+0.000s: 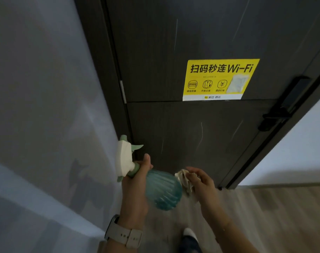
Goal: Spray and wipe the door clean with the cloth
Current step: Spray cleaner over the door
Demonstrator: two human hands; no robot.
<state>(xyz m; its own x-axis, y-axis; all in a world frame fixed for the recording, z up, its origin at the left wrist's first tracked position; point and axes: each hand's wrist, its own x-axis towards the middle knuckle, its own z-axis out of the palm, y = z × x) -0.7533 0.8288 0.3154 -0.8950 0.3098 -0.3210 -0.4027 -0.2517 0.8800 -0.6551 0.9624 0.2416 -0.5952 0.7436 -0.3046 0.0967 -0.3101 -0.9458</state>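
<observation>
While pale streaks mark the dark door (201, 125), my left hand (135, 189) grips the spray bottle (161, 190) and my right hand (203, 185) clutches the cloth (183, 177) low beside it; spraying and wiping look unfinished.

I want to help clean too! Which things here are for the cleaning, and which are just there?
For the cleaning: spray bottle in the left hand; cloth in the right hand; the dark door.

Just there: yellow Wi-Fi sticker; black door handle; wristwatch; wooden floor.
</observation>
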